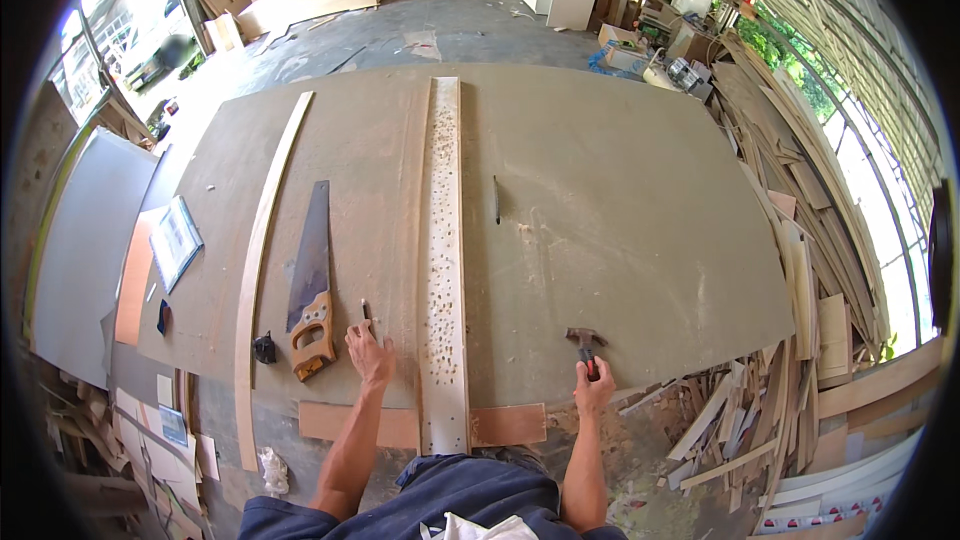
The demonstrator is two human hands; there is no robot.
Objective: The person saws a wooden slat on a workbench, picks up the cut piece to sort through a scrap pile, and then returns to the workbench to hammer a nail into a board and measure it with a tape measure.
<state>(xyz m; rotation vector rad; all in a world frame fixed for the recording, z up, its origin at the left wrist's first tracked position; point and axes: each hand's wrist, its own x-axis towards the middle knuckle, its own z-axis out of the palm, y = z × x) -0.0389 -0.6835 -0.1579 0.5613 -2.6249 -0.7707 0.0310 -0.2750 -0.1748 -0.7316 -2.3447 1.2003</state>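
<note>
Right hand (594,387) grips hammer (585,343) — pitted plank (443,270) between hands.

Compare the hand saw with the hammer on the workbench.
The hand saw lies untouched beside the left hand, which holds a small dark tool; the hammer is gripped by the right hand. The saw is long, with a dark flat blade and a wooden handle; the hammer is short, with a dark head. Both rest on the workbench.

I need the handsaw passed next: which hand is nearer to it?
Left. The left hand rests on the table just right of the handsaw, near its handle. The right hand grips a hammer across the long plank.
</note>
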